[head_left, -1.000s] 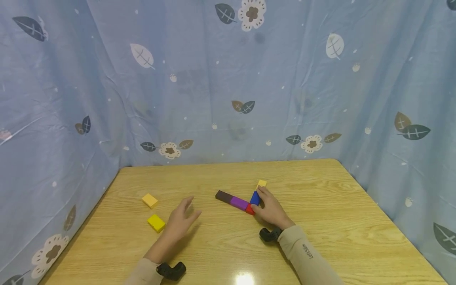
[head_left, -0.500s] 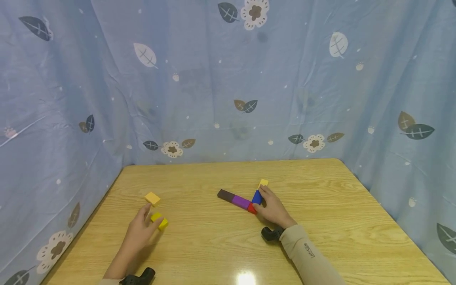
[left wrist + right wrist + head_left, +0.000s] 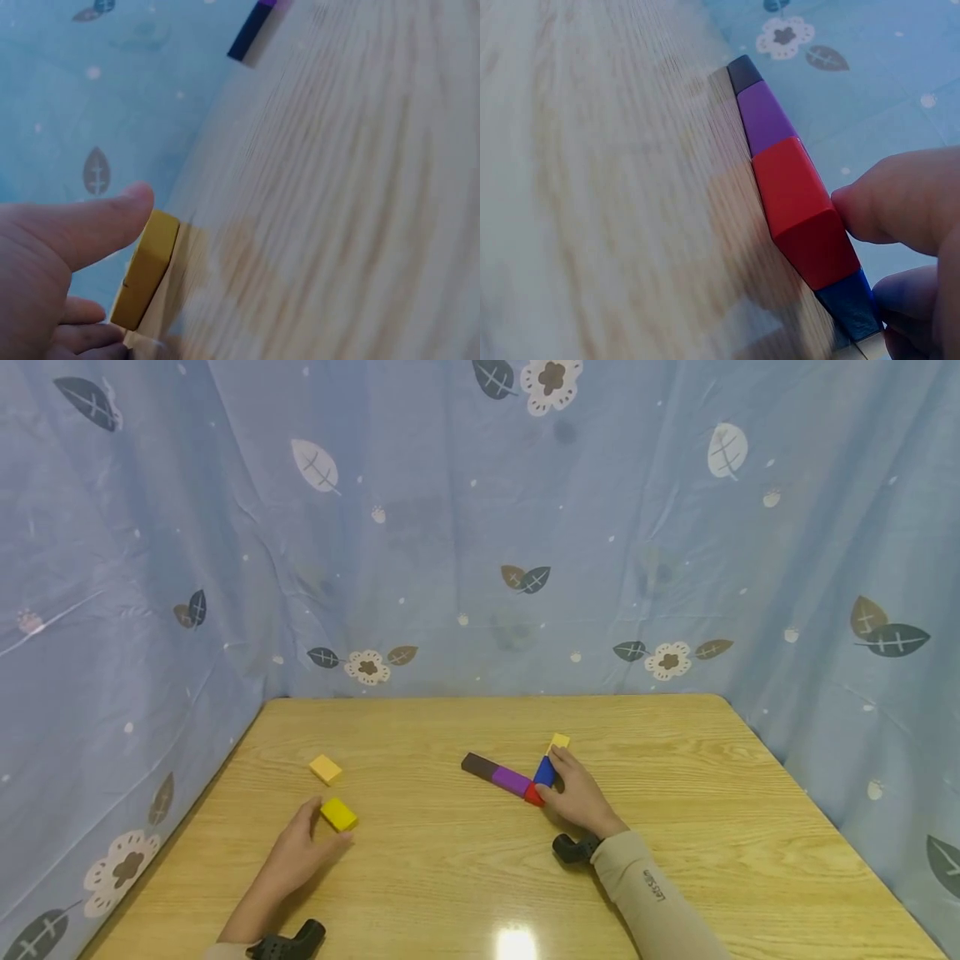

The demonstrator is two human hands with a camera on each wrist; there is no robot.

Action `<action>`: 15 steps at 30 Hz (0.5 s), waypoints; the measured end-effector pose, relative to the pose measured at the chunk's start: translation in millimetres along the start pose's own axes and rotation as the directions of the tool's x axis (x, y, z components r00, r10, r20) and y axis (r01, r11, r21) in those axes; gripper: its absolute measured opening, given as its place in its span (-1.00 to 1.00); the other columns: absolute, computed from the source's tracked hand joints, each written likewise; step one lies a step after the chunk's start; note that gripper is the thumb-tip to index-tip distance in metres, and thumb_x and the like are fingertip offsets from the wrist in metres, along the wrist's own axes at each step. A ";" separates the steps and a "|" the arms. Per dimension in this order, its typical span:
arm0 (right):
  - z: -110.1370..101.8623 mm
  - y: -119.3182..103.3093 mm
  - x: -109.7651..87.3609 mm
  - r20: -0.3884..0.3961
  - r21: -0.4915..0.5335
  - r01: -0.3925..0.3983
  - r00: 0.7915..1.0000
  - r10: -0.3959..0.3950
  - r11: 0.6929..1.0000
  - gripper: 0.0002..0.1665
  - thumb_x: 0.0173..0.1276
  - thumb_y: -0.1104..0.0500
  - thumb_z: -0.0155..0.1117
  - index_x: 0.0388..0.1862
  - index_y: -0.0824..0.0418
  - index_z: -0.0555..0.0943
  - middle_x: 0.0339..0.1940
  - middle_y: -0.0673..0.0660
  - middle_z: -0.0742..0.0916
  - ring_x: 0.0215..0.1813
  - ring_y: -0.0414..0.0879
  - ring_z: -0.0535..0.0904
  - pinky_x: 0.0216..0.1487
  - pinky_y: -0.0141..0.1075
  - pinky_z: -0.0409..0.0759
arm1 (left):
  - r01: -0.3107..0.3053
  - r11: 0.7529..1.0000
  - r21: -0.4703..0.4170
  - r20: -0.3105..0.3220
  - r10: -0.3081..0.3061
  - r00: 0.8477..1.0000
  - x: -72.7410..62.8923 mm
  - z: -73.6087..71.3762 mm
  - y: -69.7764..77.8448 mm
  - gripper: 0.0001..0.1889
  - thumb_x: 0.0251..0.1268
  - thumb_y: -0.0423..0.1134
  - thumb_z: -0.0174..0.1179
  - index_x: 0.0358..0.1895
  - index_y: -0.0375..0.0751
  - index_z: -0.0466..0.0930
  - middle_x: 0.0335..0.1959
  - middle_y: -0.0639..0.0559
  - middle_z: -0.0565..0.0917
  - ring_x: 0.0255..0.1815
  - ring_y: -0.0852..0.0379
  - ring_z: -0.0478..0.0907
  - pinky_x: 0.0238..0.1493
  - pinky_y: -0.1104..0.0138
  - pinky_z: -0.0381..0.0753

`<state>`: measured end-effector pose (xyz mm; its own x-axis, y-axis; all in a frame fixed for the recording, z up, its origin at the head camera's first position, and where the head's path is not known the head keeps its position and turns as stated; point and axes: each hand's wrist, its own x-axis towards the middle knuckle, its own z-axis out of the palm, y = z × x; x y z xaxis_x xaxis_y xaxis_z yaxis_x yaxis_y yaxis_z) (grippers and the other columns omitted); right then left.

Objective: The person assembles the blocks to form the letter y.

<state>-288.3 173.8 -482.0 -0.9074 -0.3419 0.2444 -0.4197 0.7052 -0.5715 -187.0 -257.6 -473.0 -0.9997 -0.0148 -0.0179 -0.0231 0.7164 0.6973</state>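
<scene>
Block (image 3: 339, 815), bright yellow, beside left hand (image 3: 296, 853)

At the right fingers (image 3: 566, 763), the red block (image 3: 791, 187) and blue block (image 3: 850, 303) look smooth with a soft sheen; so does the yellow block (image 3: 340, 814) at the left fingers (image 3: 304, 817). Beneath all fingers, the tabletop (image 3: 420, 868) is wood-grained and glossy, catching glare. Beyond them hangs creased, matt cloth curtain (image 3: 420, 543); behind the right fingers, the sleeve (image 3: 637, 881) is matt fabric.
</scene>
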 end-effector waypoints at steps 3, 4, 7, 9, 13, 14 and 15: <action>-1.1 -1.4 0.2 -0.004 0.009 -0.006 1.000 0.006 1.000 -0.18 0.35 0.02 0.17 0.40 0.48 0.17 0.47 0.40 0.21 0.48 0.31 0.07 0.43 0.15 0.16 | 0.006 1.000 0.015 0.001 -0.006 1.000 -0.6 0.5 1.7 0.03 0.27 0.20 0.11 0.46 -0.49 -0.21 0.44 -0.53 -0.06 0.42 -0.46 -0.02 0.38 -0.20 0.11; -1.4 -1.7 0.2 -0.004 0.012 -0.010 1.000 0.010 1.000 -0.18 0.35 0.02 0.17 0.40 0.48 0.17 0.47 0.40 0.21 0.49 0.30 0.07 0.44 0.14 0.15 | 0.008 1.000 0.018 0.002 -0.008 1.000 -0.7 0.5 2.2 0.02 0.28 0.20 0.10 0.46 -0.48 -0.21 0.45 -0.52 -0.07 0.43 -0.45 -0.03 0.38 -0.20 0.11; -1.8 -2.5 0.1 -0.005 0.012 -0.016 1.000 0.016 1.000 -0.18 0.35 0.02 0.17 0.40 0.48 0.17 0.47 0.40 0.21 0.49 0.30 0.07 0.43 0.14 0.16 | 0.009 1.000 0.029 0.000 -0.009 1.000 -0.6 0.4 3.5 -0.02 0.31 0.19 0.08 0.47 -0.45 -0.19 0.46 -0.50 -0.08 0.44 -0.45 -0.07 0.39 -0.22 0.07; -1.6 -2.5 -0.1 -0.004 0.005 -0.018 1.000 0.018 1.000 -0.18 0.36 0.02 0.16 0.40 0.48 0.16 0.47 0.41 0.21 0.49 0.31 0.06 0.43 0.15 0.16 | 0.004 0.999 0.048 -0.008 -0.004 1.000 0.1 0.9 3.2 -0.05 0.32 0.17 0.07 0.47 -0.44 -0.16 0.46 -0.50 -0.07 0.44 -0.45 -0.08 0.38 -0.24 0.06; -1.1 -2.4 -0.5 0.000 0.010 -0.018 1.000 0.018 1.000 -0.18 0.36 0.03 0.16 0.41 0.47 0.16 0.47 0.40 0.20 0.49 0.31 0.05 0.43 0.15 0.15 | -0.002 0.996 0.084 -0.027 0.004 1.000 1.0 2.8 1.5 -0.09 0.35 0.13 0.06 0.47 -0.45 -0.14 0.45 -0.50 -0.06 0.44 -0.46 -0.07 0.36 -0.25 0.08; -0.9 -2.4 -0.5 -0.001 0.011 -0.014 1.000 0.014 1.000 -0.18 0.36 0.03 0.16 0.41 0.48 0.16 0.47 0.40 0.21 0.49 0.31 0.05 0.43 0.15 0.15 | 0.000 0.996 0.089 -0.030 0.002 1.000 1.0 3.4 1.0 -0.09 0.36 0.11 0.06 0.47 -0.46 -0.16 0.45 -0.50 -0.06 0.43 -0.46 -0.07 0.37 -0.25 0.07; -0.6 -2.3 -0.6 -0.002 0.010 -0.009 1.000 0.009 1.000 -0.18 0.36 0.03 0.16 0.41 0.48 0.16 0.47 0.41 0.21 0.49 0.31 0.06 0.43 0.16 0.15 | -0.001 0.996 0.090 -0.031 0.004 1.000 0.9 3.8 0.7 -0.10 0.36 0.10 0.06 0.47 -0.46 -0.16 0.45 -0.51 -0.07 0.43 -0.46 -0.07 0.36 -0.25 0.07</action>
<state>-286.9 172.7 -480.3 -0.9113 -0.3344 0.2404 -0.4110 0.7020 -0.5817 -187.9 -254.4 -475.2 -0.9994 -0.0338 0.0067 -0.0220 0.7764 0.6299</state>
